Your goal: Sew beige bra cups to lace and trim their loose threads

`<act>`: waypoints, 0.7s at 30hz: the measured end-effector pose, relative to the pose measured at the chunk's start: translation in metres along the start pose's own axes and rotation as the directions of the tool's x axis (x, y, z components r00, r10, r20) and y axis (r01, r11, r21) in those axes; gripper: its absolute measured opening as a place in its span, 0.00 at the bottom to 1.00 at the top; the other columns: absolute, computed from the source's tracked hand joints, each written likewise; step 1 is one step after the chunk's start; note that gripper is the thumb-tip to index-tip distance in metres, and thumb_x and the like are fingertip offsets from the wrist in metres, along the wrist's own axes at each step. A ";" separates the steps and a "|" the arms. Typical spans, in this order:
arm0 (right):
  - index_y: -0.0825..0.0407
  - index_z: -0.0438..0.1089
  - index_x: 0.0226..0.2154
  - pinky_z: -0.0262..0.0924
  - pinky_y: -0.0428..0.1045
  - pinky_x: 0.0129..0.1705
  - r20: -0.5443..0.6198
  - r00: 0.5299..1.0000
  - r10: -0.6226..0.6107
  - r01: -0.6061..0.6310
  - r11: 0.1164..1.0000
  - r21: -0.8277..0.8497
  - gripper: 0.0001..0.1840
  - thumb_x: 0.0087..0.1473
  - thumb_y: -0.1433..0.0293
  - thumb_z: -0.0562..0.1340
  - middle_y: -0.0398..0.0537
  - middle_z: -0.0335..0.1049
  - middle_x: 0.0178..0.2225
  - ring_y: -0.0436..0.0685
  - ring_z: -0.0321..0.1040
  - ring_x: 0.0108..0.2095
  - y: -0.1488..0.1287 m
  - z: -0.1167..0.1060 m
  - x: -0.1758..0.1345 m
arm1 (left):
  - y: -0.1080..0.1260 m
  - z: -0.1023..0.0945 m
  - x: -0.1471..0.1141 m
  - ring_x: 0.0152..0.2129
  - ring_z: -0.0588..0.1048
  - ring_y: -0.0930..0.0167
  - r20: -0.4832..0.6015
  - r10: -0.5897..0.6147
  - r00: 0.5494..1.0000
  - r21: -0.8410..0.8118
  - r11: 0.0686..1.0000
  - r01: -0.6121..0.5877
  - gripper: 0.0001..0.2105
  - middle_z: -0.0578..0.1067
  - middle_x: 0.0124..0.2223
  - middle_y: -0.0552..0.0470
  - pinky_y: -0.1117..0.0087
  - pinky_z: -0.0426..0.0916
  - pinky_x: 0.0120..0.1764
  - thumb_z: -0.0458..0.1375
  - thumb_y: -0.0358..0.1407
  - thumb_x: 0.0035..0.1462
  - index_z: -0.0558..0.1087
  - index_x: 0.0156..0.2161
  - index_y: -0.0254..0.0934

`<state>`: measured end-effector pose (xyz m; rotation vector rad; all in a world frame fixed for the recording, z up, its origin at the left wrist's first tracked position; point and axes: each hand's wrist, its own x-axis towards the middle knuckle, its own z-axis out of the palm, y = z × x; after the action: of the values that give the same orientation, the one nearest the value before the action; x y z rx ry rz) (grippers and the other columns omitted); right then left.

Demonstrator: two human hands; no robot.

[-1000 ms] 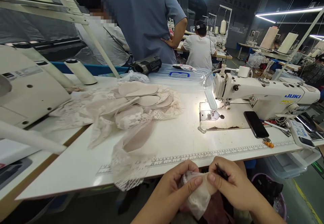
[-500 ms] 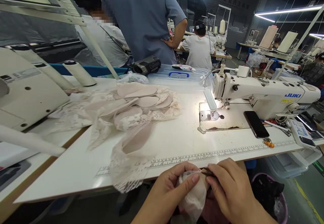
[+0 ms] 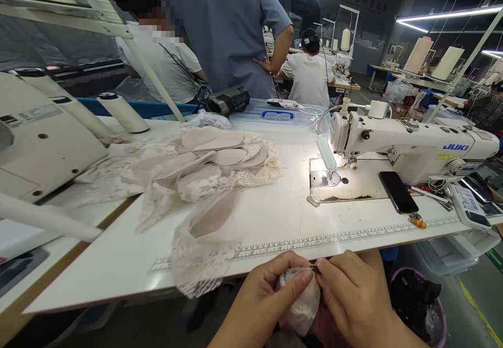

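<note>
My left hand (image 3: pixel 271 290) pinches a piece of sheer white lace fabric (image 3: pixel 301 303) just below the table's front edge. Closed beside it, my right hand (image 3: pixel 351 293) grips a small dark metal tool (image 3: pixel 314 268). Its tip meets the upper edge of the fabric between my two thumbs; the rest is covered by my fingers, so its kind is unclear. On the table to the left lies a heap of beige padded cups with lace (image 3: pixel 220 162). One lace piece (image 3: pixel 204 238) from it hangs over the front edge.
A white sewing machine (image 3: pixel 412 141) with its lamp lit stands at the right. Near it lie a black phone (image 3: pixel 397 193) and an orange trinket (image 3: pixel 418 223). A ruler strip (image 3: pixel 306 244) runs along the table front. Thread cones (image 3: pixel 123 113) stand at left; people are behind.
My right hand has shifted slightly left, closer to my left hand, and now covers more of the dark tool. The fabric has drawn up a little. The heap on the table is unchanged.
</note>
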<state>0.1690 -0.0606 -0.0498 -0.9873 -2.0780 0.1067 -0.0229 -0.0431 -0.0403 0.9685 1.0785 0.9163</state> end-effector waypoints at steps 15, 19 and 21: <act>0.50 0.62 0.27 0.50 0.46 0.31 0.432 0.728 0.532 -0.665 0.397 0.632 0.25 0.65 0.50 0.66 0.36 0.55 0.25 0.50 0.51 0.28 0.013 -0.012 0.008 | 0.001 -0.016 0.005 0.35 0.78 0.68 -0.036 0.401 0.915 0.296 0.879 -0.374 0.07 0.80 0.38 0.54 0.74 0.71 0.35 0.66 0.39 0.64 0.89 0.39 0.52; 0.50 0.63 0.28 0.50 0.45 0.29 0.456 0.703 0.546 -0.653 0.242 0.717 0.29 0.61 0.44 0.68 0.35 0.56 0.24 0.49 0.50 0.26 0.010 -0.003 0.008 | -0.014 -0.020 0.000 0.51 0.78 0.61 -0.005 0.697 0.717 0.612 0.569 -0.549 0.13 0.78 0.54 0.50 0.65 0.74 0.51 0.62 0.41 0.69 0.82 0.56 0.56; 0.50 0.64 0.30 0.49 0.44 0.26 0.473 0.684 0.555 -0.656 0.184 0.732 0.29 0.62 0.43 0.67 0.34 0.58 0.21 0.48 0.51 0.23 0.006 0.002 0.009 | -0.023 -0.015 -0.004 0.54 0.76 0.56 0.073 0.795 0.602 0.659 0.415 -0.627 0.22 0.76 0.58 0.46 0.59 0.73 0.56 0.62 0.52 0.68 0.75 0.64 0.54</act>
<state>0.1679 -0.0498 -0.0472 -1.0356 -1.1802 1.5486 -0.0353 -0.0517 -0.0639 2.0577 1.2207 1.4566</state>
